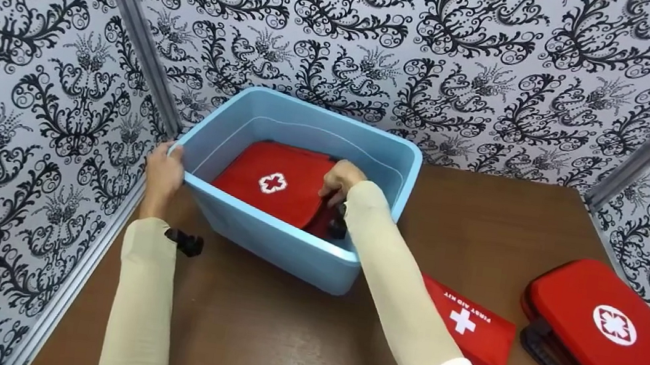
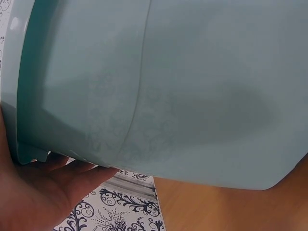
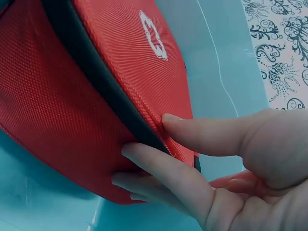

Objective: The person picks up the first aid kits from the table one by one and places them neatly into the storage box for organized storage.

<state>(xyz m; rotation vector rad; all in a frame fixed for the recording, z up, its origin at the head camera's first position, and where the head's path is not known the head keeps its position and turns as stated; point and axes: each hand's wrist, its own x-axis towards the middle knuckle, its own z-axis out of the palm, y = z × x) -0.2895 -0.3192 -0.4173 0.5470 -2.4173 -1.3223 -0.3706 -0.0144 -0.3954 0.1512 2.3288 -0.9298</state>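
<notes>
A light blue plastic bin (image 1: 271, 216) stands on the table, tilted at an angle to the back wall. My left hand (image 1: 165, 172) grips its left rim, and in the left wrist view the fingers (image 2: 79, 180) lie against the outside wall under the lip. Inside the bin lies a red first aid bag (image 1: 295, 172) with a white cross emblem on top. My right hand (image 1: 342, 180) reaches in and holds the bag's right edge. The right wrist view shows the thumb on the top and the fingers on the side, across the black zipper (image 3: 103, 86).
A flat red first aid pouch (image 1: 472, 324) lies right of the bin, partly under my right forearm. Farther right sits a red hard-looking first aid case (image 1: 610, 335) with a black handle. Patterned walls (image 1: 343, 36) enclose the brown table (image 1: 257, 329) at the back and sides.
</notes>
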